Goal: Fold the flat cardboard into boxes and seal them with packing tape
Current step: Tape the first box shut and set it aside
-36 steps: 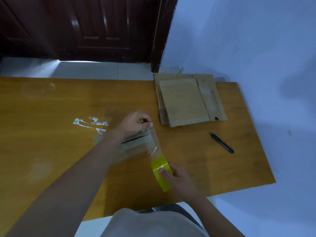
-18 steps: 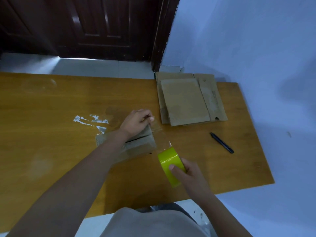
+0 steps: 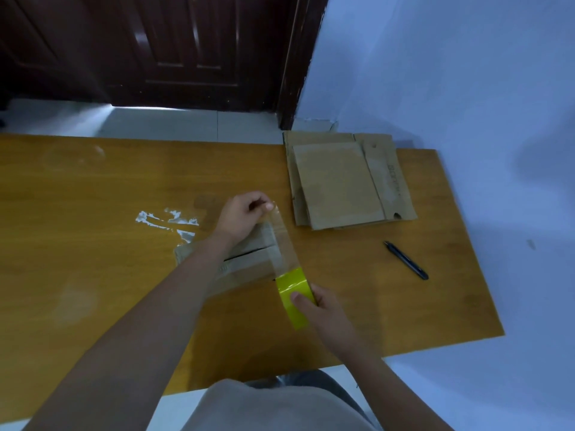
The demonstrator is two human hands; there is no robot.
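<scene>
A folded cardboard box [image 3: 249, 259] sits on the wooden table [image 3: 93, 213], its two top flaps meeting at a dark seam. My left hand [image 3: 242, 213] pinches the free end of a clear tape strip [image 3: 284, 244] above the box's far right corner. The strip runs over the box's right end down to a yellow-green tape roll [image 3: 294, 293]. My right hand [image 3: 320, 306] grips that roll just off the box's near right corner. My left forearm hides much of the box's top.
A stack of flat cardboard sheets [image 3: 345, 181] lies at the table's far right. A black pen-like cutter [image 3: 406, 260] lies right of the box. White tape scraps [image 3: 168, 219] stick to the table left of the box. A wall stands right, a dark door behind.
My right hand drew the roll left and nearer, so the clear strip is longer and taut over the box's right end. My left hand stayed at the far corner, holding the tape end.
</scene>
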